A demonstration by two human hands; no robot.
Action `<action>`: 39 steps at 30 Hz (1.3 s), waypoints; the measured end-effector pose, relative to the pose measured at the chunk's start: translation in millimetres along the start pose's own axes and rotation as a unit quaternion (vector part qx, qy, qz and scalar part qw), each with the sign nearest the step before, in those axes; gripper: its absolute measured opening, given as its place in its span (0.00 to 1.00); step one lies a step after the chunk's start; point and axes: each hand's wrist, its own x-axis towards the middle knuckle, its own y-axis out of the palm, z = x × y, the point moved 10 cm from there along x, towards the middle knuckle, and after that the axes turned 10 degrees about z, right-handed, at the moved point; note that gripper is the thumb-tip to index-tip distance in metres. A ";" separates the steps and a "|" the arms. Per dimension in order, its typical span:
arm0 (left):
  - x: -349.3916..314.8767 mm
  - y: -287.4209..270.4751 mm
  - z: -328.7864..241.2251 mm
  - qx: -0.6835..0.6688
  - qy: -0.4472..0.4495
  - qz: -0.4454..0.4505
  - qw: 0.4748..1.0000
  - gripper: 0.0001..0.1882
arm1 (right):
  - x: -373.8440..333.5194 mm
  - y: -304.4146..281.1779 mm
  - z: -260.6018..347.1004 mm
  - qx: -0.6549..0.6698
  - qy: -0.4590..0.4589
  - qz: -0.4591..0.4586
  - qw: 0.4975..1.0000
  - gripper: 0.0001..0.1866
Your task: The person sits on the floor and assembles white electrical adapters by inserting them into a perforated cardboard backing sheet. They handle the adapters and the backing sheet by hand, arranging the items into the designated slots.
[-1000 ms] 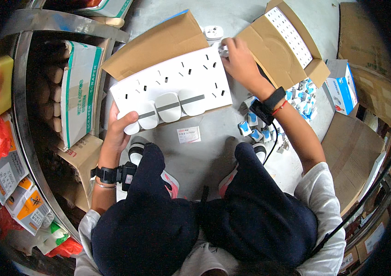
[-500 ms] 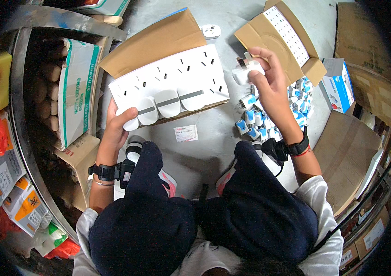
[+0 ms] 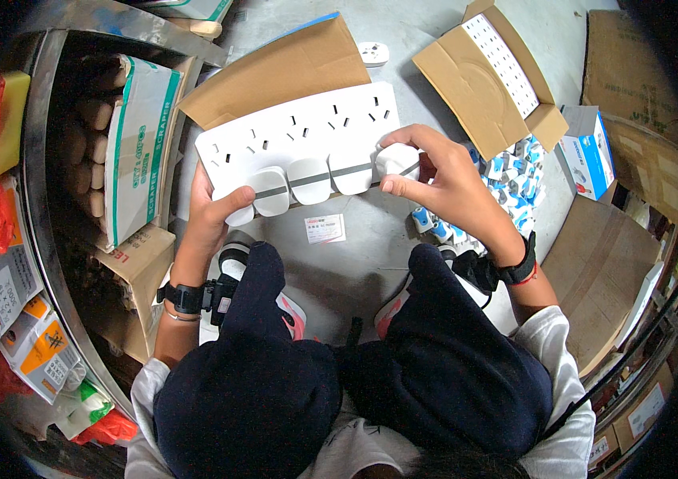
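A white board with rows of plug slots (image 3: 299, 128) sits in an open cardboard box whose brown lid (image 3: 283, 68) stands up behind it. My left hand (image 3: 215, 207) grips the board and box at the left end, thumb on top. Along the near row stand several white plugs (image 3: 309, 182) with a grey stripe across them. At the right end of that row, my right hand (image 3: 443, 180) holds another white plug (image 3: 399, 162) between thumb and fingers, against the board. Its pins are hidden.
Blue-and-white plugs (image 3: 515, 188) lie heaped on the floor at right. Beyond them stands an open carton with a slotted white panel (image 3: 501, 64). A white plug piece (image 3: 373, 53) and a small card (image 3: 325, 228) lie on the floor. Metal shelving (image 3: 35, 104) borders the left.
My right hand has moved left and down with the white plug, turning its pins away from view, to the end of the near row. The board has shifted slightly.
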 end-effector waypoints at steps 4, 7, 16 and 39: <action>-1.3 -0.2 0.8 -0.004 0.000 -0.005 1.000 0.44 | -4.0 3.6 -8.8 0.008 0.066 0.014 0.998 0.23; -2.5 0.2 1.8 0.002 0.000 -0.008 1.000 0.44 | -7.7 5.2 -18.2 0.033 0.106 0.006 0.994 0.25; -3.4 1.4 0.4 0.006 0.009 -0.016 1.000 0.45 | -15.3 -2.5 -23.0 0.018 0.070 -0.074 0.995 0.31; -10.4 25.7 37.1 -0.025 -0.121 0.059 0.991 0.46 | 107.8 -32.0 -84.3 -0.397 -0.098 -0.128 0.903 0.36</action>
